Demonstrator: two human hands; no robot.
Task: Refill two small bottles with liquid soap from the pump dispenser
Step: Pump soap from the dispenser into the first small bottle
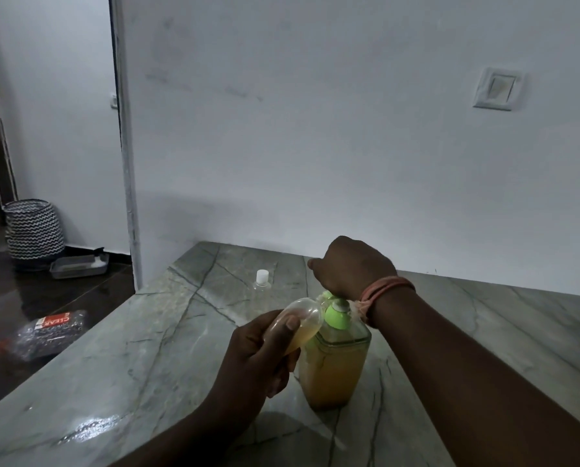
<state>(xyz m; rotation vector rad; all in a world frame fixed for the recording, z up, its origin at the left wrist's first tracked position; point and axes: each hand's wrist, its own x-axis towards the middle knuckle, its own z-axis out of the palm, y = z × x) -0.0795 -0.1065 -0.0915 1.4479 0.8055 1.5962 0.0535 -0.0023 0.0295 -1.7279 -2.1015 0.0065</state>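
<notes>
A clear pump dispenser (332,365) with a green pump head, nearly full of amber soap, stands on the marble counter (147,348). My right hand (349,264) rests on top of the pump head, fingers curled loosely downward. My left hand (258,355) grips a small clear bottle (302,318), tilted with its mouth up against the green spout; amber liquid shows inside it. A second small clear bottle (261,281) with a white cap stands upright farther back on the counter.
A white wall rises right behind the counter, with a switch plate (495,89) at upper right. Off the counter's left edge, on the dark floor, are a patterned basket (34,230), a grey tray (78,266) and a plastic packet (51,332).
</notes>
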